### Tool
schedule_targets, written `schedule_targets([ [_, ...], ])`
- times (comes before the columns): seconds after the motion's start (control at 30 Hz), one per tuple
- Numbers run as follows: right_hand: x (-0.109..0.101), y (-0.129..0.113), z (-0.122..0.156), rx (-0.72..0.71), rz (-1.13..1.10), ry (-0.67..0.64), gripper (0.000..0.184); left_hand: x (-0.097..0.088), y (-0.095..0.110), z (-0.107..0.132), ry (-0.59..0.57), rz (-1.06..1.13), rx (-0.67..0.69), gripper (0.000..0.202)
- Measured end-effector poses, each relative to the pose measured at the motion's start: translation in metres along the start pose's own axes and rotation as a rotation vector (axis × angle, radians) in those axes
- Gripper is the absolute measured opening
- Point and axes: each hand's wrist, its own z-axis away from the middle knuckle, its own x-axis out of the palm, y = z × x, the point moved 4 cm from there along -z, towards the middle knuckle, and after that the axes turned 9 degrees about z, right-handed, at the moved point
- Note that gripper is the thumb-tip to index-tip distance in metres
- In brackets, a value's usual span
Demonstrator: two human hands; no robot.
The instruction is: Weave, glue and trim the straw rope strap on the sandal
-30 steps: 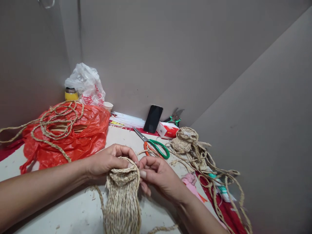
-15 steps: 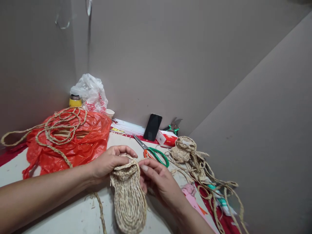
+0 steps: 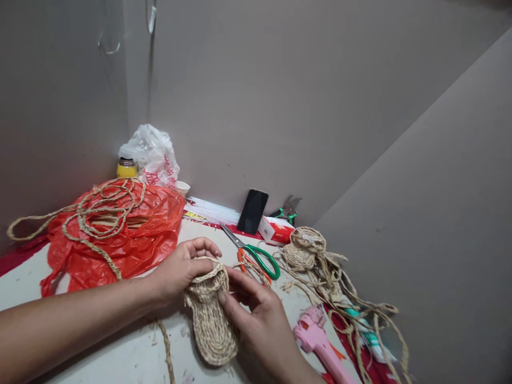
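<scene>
A small slipper woven from braided straw cord point(image 3: 214, 330) is held between both hands, its rounded sole end pointing down toward me. My left hand point(image 3: 188, 269) grips the upper rim, thumb inside the opening and fingers behind it. With thumb on the near face and fingers around the far side, my right hand point(image 3: 254, 314) pinches the slipper's right edge. Just beyond my right hand lie scissors point(image 3: 256, 256) with green and orange handles, a loop of cord crossing them. A pink glue gun point(image 3: 320, 341) rests to the right of that hand.
A red plastic bag point(image 3: 152, 234) with coiled braided cord point(image 3: 86, 213) fills the left. Along the wall are a yellow jar point(image 3: 127, 169), white bag point(image 3: 154, 152), paper cup point(image 3: 183, 188), phone point(image 3: 253, 212) and pruning shears point(image 3: 288, 208). Another woven piece point(image 3: 306, 248) with trailing cords sits right.
The slipper has tilted, its sole end moving up and away from me. My right hand has shifted down its edge, thumb now on the near face. More of the glue gun shows.
</scene>
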Motion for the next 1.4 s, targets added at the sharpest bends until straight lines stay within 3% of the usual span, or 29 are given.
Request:
schedule_targets([
  [0.13,-0.002,0.006,-0.001,0.075,-0.120,0.053,0.038,-0.001,-0.004,0.000,0.025,0.099,-0.059,0.022],
  [0.23,-0.004,0.006,0.001,0.039,-0.018,0.127,0.039,-0.002,-0.008,0.001,0.048,0.109,-0.093,0.022],
  [0.4,0.000,0.005,0.006,-0.010,0.138,0.108,0.044,-0.002,-0.013,0.001,0.080,0.095,-0.108,0.027],
  [0.53,0.004,0.008,0.007,0.072,-0.033,0.067,0.048,0.003,-0.014,0.005,0.113,0.089,-0.106,0.023],
  [0.67,0.004,0.009,0.005,0.140,-0.177,0.055,0.040,0.005,-0.012,0.009,0.147,0.067,-0.098,0.013],
  [0.9,0.002,0.014,0.000,0.217,-0.288,0.105,0.036,0.005,-0.011,0.008,0.127,0.126,-0.136,0.018],
  [1.3,0.005,0.020,0.002,0.199,-0.275,0.116,0.028,0.003,-0.019,0.008,0.179,0.192,-0.172,0.008],
  [1.4,0.003,0.023,0.003,0.144,-0.268,0.189,0.032,0.005,-0.019,0.007,0.156,0.219,-0.183,0.009],
])
